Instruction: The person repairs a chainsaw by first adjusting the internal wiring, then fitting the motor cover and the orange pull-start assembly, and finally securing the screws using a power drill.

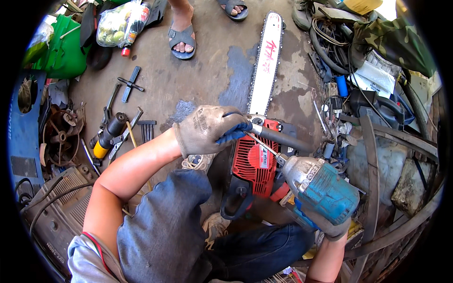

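Observation:
A red and black chainsaw point(255, 165) lies on the ground before me, its long white guide bar point(266, 66) pointing away. My right hand point(332, 228), gloved, grips a teal impact driver point(328, 191) from below. A long thin bit point(262, 144) runs from the driver's nose to the fingers of my left hand point(207, 129). That hand wears a grey-brown glove with blue fingers and is closed above the saw. The dark tubular handle point(283, 138) of the saw also meets these fingers. What exactly they hold is hidden by the glove.
On the left lie a cross-shaped wrench point(130, 85), a black-and-yellow tool point(111, 134), pliers point(125, 134) and a rusty wheel point(61, 137). Another person's sandalled foot point(182, 42) stands ahead near a bag of fruit point(120, 28). Hoses, strips point(370, 170) and scrap crowd the right.

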`<state>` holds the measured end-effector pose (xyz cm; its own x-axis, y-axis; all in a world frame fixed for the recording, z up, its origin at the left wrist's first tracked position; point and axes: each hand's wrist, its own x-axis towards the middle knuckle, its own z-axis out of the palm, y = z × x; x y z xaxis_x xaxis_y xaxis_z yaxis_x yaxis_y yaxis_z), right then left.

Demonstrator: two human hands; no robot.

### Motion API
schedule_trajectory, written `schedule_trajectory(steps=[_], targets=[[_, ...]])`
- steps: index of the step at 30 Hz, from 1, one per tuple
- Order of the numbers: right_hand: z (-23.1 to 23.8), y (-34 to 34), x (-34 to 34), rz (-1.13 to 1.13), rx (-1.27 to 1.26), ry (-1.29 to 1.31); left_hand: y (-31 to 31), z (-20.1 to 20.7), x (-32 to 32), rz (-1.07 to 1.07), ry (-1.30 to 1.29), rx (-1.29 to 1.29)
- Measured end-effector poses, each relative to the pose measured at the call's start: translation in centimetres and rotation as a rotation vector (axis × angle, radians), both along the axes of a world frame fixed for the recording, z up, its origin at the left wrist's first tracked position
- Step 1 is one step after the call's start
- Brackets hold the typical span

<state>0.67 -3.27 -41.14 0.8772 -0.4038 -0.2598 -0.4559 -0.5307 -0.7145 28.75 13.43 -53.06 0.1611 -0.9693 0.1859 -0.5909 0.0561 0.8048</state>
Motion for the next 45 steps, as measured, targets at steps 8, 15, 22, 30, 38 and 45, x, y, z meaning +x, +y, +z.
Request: schedule_trajectory(steps=[8,15,22,30,38,45], targets=[[0.7,-2.0,2.5,-0.141,0.432,0.193,1.6,-4.6,-2.8,0.053,0.137,-0.033],[0.0,-0.8,2.7,0.227,0.004,0.213,0.9,-6.6,-4.8,0.308,0.056,0.012],[-0.3,-2.1,4.7,0.366,-0.067,0.256,-1.4,-7.8,-4.5,0.259,0.279,0.097],[-2.1,-2.8,9.0,0.453,-0.184,0.448,-1.0,-8.7,-3.5,0.066,0.592,0.245],[-0.5,-0.6,13.0,0.443,-0.258,0.722,0.4,-7.9,-3.3,0.047,0.448,0.328],[-1.5,-0.8,12.8,0.487,-0.286,0.627,0.7,-8.9,-3.3,0.03,0.531,0.282]])
